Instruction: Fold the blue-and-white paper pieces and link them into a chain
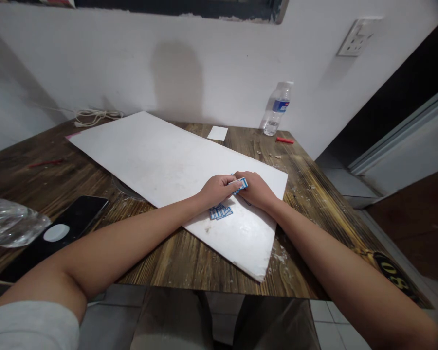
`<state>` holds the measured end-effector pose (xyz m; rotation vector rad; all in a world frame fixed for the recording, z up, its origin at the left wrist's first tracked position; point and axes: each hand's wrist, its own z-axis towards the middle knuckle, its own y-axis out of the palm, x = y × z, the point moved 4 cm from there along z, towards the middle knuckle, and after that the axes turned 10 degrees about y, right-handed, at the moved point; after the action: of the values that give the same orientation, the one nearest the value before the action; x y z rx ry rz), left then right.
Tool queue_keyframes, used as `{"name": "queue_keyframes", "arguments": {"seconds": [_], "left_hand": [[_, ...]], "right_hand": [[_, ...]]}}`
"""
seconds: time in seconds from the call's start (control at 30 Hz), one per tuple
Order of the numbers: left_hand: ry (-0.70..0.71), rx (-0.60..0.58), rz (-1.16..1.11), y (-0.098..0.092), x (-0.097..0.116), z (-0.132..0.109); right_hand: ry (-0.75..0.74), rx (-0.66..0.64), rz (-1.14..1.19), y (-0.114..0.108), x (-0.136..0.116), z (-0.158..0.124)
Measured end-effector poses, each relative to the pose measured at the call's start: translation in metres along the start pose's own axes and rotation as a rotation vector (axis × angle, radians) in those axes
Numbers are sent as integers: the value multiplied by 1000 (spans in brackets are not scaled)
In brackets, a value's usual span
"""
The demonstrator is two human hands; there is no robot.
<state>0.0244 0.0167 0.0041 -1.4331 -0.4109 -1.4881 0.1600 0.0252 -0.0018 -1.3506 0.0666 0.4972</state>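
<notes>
My left hand (218, 189) is closed on a small stack of blue-and-white cards (242, 184), its thumb lying along the top. Pressed up against it from the other side is my right hand (254, 188), curled round the same cards, most of its fingers hidden. Just below the hands, several loose blue-and-white cards (220, 212) lie overlapping on a white board (160, 155). The board rests at a slant across the wooden table (190, 265).
A phone (83, 214) with a white round piece (56, 233) on it and a clear plastic bottle (14, 218) lie at left. Behind are a coiled white cable (95, 115), a paper square (218, 133), an upright water bottle (277, 109) and a red stick-like object (284, 140).
</notes>
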Motion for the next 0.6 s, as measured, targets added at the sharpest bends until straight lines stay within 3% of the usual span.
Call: {"name": "queue_keyframes", "arguments": {"seconds": [0.6], "left_hand": [[-2, -2, 24, 0, 2, 0]], "right_hand": [[-3, -9, -20, 0, 0, -1]]}}
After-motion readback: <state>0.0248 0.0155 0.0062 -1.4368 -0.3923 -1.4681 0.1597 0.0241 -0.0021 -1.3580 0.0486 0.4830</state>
